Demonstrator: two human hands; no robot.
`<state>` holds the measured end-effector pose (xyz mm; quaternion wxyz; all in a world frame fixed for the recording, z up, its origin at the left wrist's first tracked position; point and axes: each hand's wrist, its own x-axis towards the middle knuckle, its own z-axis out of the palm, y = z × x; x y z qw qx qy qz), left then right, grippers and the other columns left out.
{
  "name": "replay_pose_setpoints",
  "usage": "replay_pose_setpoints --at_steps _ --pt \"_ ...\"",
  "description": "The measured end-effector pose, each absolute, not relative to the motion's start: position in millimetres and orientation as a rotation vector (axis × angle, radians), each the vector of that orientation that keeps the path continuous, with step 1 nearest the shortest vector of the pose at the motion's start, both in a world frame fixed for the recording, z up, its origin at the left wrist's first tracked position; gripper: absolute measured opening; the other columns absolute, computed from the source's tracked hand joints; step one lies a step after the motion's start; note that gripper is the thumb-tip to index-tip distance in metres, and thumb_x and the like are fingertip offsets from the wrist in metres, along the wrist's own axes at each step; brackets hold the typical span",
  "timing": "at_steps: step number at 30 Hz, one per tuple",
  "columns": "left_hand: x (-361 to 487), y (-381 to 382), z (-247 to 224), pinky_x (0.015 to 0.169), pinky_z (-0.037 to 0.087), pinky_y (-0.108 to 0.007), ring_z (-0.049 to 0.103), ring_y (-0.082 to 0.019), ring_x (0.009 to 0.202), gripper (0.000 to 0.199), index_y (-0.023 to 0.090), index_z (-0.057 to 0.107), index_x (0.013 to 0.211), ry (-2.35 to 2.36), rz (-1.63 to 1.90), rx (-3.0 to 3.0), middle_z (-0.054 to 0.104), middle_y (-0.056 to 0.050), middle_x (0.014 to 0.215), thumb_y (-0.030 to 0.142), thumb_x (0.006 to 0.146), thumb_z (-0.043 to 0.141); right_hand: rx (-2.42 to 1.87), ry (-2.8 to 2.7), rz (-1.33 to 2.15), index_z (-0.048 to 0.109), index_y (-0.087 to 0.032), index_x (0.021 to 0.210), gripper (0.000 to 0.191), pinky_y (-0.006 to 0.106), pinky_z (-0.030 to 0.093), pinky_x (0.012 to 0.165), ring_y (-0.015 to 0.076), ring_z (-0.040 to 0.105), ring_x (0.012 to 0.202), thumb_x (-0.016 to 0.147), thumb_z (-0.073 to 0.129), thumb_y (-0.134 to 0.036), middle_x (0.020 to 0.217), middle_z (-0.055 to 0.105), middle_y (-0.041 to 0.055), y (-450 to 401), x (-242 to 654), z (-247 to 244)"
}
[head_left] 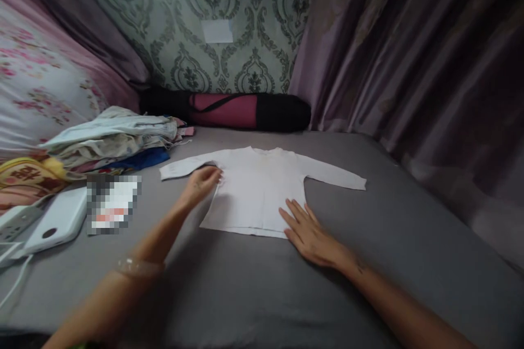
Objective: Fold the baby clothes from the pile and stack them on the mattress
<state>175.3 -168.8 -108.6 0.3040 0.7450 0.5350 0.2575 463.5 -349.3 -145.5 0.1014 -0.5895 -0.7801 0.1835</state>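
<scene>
White shirt (264, 191): centre of frame, spread flat, both sleeves out, on grey sheet (393, 240).
Left hand (201, 183): at the shirt's left-of-frame side, below the underarm; fingers bunched together, whether clamped on fabric cannot be told.
Right hand (313, 235): over the lower right hem corner, fingers apart, palm down.
Risk, side seam: a pull by the left hand could skew or crease the body, the cloth being thin and loose.
Risk, hem: light pressure from the right hand might let the shirt slide.
Clothes pile (118, 136): left of frame, near the left-of-frame cuff; likely the closest obstruction.
White device (59, 218), power strip (18, 223): lower left, beyond the left forearm.
Long bag (229, 110): upper centre, against the wall, well clear.
</scene>
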Motion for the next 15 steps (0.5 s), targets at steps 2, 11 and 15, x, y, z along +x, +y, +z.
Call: replay_pose_setpoints --at_steps 2,11,15 --pt "139 -127 -114 0.084 0.048 -0.035 0.062 -0.025 0.096 0.032 0.014 0.064 0.101 1.891 0.704 1.929 0.068 -0.012 0.099 0.032 0.09 0.04 -1.671 -2.275 0.751 0.03 -0.032 0.15 0.054 0.049 0.008 0.12 0.0225 0.011 0.147 0.098 0.034 -0.047 0.159 0.016 0.0012 -368 463 -131" --pt "60 -45 -130 0.073 0.046 -0.034 0.054 -0.035 0.104 0.052 0.003 0.055 0.096 2.445 0.117 1.671 0.057 -0.021 0.104 0.053 0.082 0.054 -1.407 -1.858 1.508 0.071 -0.018 0.104 0.052 0.033 0.049 0.089 0.0196 0.067 0.094 0.098 0.032 -0.052 0.099 0.073 0.0078 -338 455 -73" --pt "54 -25 -132 0.057 0.041 -0.026 0.059 -0.023 0.072 0.036 0.009 0.055 0.07 2.301 0.063 1.713 0.049 -0.003 0.057 0.042 0.08 0.063 -1.438 -1.876 1.194 0.072 -0.017 0.091 0.042 0.03 0.047 0.085 0.0185 0.065 0.091 0.096 0.039 -0.042 0.095 0.073 0.006 -283 448 -96"
